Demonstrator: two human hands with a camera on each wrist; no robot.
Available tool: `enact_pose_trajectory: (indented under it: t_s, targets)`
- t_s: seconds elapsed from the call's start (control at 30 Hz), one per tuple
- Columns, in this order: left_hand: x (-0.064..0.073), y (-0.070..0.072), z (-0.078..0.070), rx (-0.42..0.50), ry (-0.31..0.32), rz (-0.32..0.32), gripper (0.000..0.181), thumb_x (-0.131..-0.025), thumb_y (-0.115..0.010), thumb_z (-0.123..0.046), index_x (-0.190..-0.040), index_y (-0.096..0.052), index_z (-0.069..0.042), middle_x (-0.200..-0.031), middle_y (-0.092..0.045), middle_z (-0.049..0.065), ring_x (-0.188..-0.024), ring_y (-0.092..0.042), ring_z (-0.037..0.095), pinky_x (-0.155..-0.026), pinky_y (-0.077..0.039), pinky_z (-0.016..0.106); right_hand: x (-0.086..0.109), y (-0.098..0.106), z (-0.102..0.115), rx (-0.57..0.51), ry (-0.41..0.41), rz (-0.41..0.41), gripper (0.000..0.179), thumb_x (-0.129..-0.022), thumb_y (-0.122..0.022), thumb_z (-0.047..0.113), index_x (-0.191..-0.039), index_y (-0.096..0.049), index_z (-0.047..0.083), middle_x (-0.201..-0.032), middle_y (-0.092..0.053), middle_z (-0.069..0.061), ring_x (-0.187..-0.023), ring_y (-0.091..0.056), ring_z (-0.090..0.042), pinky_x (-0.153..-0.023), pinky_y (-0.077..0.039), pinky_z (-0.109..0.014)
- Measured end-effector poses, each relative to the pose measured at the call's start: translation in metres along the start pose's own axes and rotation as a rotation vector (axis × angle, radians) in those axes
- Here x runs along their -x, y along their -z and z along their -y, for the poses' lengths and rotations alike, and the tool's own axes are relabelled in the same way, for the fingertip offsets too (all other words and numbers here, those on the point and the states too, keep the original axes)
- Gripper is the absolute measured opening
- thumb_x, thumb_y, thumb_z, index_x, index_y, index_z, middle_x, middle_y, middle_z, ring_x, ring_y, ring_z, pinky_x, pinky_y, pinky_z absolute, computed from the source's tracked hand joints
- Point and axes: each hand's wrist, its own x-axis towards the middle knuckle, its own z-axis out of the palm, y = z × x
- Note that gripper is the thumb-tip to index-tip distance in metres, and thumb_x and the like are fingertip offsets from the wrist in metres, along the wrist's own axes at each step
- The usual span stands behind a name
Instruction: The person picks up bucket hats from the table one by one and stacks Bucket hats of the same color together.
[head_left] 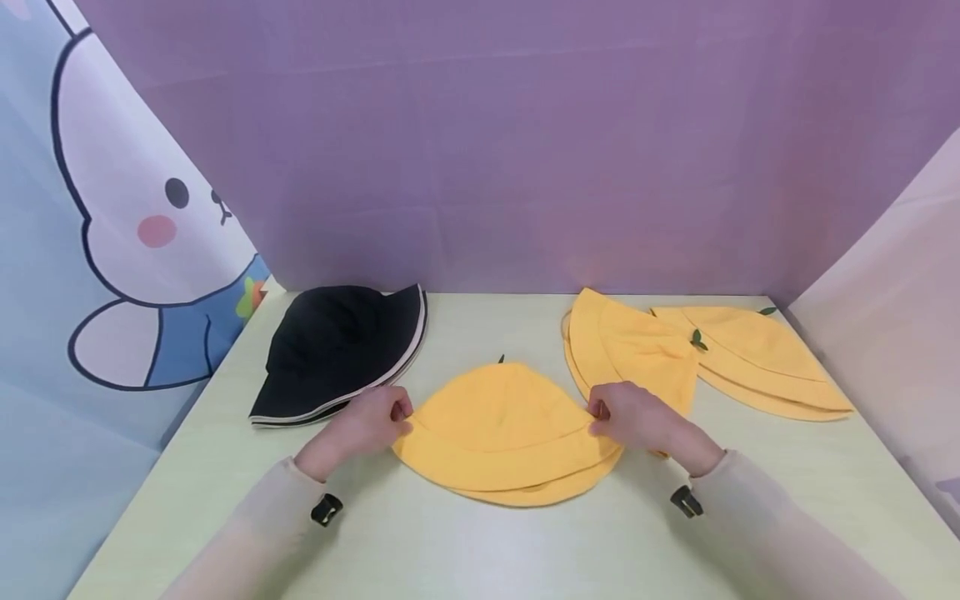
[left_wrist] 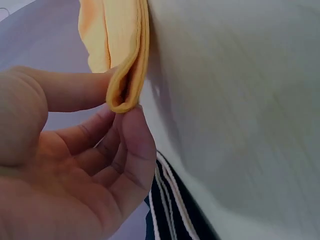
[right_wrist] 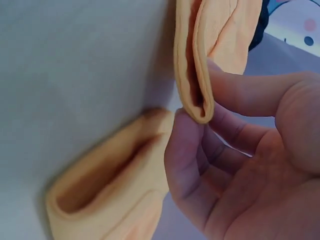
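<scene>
A yellow bucket hat (head_left: 502,425), folded flat with its brim toward me, is held between both hands at the middle of the table. My left hand (head_left: 375,418) pinches the left end of its brim between thumb and fingers. At the opposite end my right hand (head_left: 637,421) pinches the brim the same way. Each wrist view shows the folded brim edge (left_wrist: 127,90) between thumb and fingertips, its two layers close together. A small dark green tip (head_left: 501,359) sticks up behind the crown.
Beyond my left hand lies a black bucket hat (head_left: 337,350) with white brim trim. Behind my right hand rests a second yellow hat (head_left: 630,342) with a green leaf, and a third yellow hat (head_left: 750,350) lies farther right. A purple cloth (head_left: 525,150) hangs along the table's back edge.
</scene>
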Motion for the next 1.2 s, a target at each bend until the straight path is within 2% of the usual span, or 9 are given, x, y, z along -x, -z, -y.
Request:
enact_pose_trajectory:
  t_s: [0.27,0.5,0.6,0.7,0.83,0.97,1.07,1.2]
  targets:
    - [-0.001,-0.005,-0.005,-0.075,0.055,0.059,0.018,-0.083,-0.074,0.001,-0.080,-0.060,-0.009,-0.078,-0.055,0.000,-0.072,-0.051,0.017,-0.069,-0.046,0.031,-0.001,-0.009,0.005,0.176,-0.009,-0.026,0.017,-0.090,-0.075,0.014,-0.084,-0.059,0.014,-0.076,-0.055,0.004,-0.065,-0.051,-0.016,-0.056,-0.040,-0.032]
    - [-0.003,-0.008,-0.007,-0.152,0.063,0.059,0.019,-0.084,-0.075,-0.001,-0.081,-0.059,-0.011,-0.079,-0.055,0.000,-0.073,-0.051,0.018,-0.068,-0.045,0.033,0.007,-0.003,0.001,0.156,-0.054,-0.061,0.013,-0.093,-0.072,0.018,-0.089,-0.061,0.013,-0.079,-0.058,0.002,-0.061,-0.052,-0.016,-0.055,-0.041,-0.033]
    - [-0.003,-0.009,-0.009,-0.192,0.052,0.057,0.019,-0.083,-0.075,-0.002,-0.081,-0.058,-0.011,-0.079,-0.055,0.000,-0.075,-0.051,0.019,-0.070,-0.045,0.034,0.014,0.010,-0.008,0.164,-0.098,-0.093,0.013,-0.095,-0.069,0.021,-0.095,-0.062,0.009,-0.078,-0.058,-0.001,-0.057,-0.052,-0.017,-0.053,-0.041,-0.034]
    - [-0.004,-0.009,-0.010,-0.189,0.044,0.052,0.019,-0.082,-0.074,-0.001,-0.080,-0.058,-0.011,-0.079,-0.055,0.000,-0.075,-0.051,0.019,-0.070,-0.045,0.033,0.021,0.024,-0.019,0.172,-0.160,-0.107,0.018,-0.096,-0.066,0.022,-0.098,-0.061,0.005,-0.078,-0.058,-0.003,-0.057,-0.052,-0.019,-0.053,-0.041,-0.035]
    - [-0.006,-0.008,-0.009,-0.191,0.041,0.049,0.019,-0.082,-0.075,-0.001,-0.079,-0.059,-0.011,-0.079,-0.056,0.000,-0.074,-0.051,0.019,-0.069,-0.046,0.033,0.030,0.035,-0.034,0.187,-0.282,-0.111,0.026,-0.096,-0.063,0.028,-0.087,-0.058,0.004,-0.072,-0.051,-0.004,-0.059,-0.048,-0.020,-0.053,-0.038,-0.034]
    - [-0.007,-0.008,-0.009,-0.195,0.060,0.065,0.019,-0.084,-0.075,-0.004,-0.080,-0.059,-0.012,-0.080,-0.055,-0.001,-0.075,-0.051,0.019,-0.070,-0.046,0.033,0.034,0.034,-0.047,0.175,-0.399,-0.120,0.037,-0.093,-0.065,0.038,-0.076,-0.053,0.007,-0.066,-0.043,-0.004,-0.057,-0.044,-0.020,-0.051,-0.035,-0.034]
    - [-0.006,-0.008,-0.009,-0.189,0.062,0.069,0.019,-0.084,-0.075,-0.005,-0.081,-0.059,-0.013,-0.080,-0.055,-0.001,-0.076,-0.051,0.019,-0.070,-0.045,0.034,0.033,0.031,-0.054,0.159,-0.439,-0.107,0.039,-0.091,-0.068,0.041,-0.082,-0.055,0.005,-0.069,-0.046,-0.006,-0.061,-0.046,-0.022,-0.054,-0.036,-0.035]
    - [-0.005,-0.009,-0.007,-0.173,0.054,0.061,0.019,-0.084,-0.075,-0.004,-0.081,-0.059,-0.012,-0.081,-0.056,-0.001,-0.077,-0.051,0.019,-0.071,-0.045,0.034,0.030,0.030,-0.059,0.126,-0.427,-0.087,0.040,-0.091,-0.070,0.036,-0.095,-0.054,0.000,-0.077,-0.053,-0.009,-0.067,-0.052,-0.024,-0.057,-0.041,-0.036]
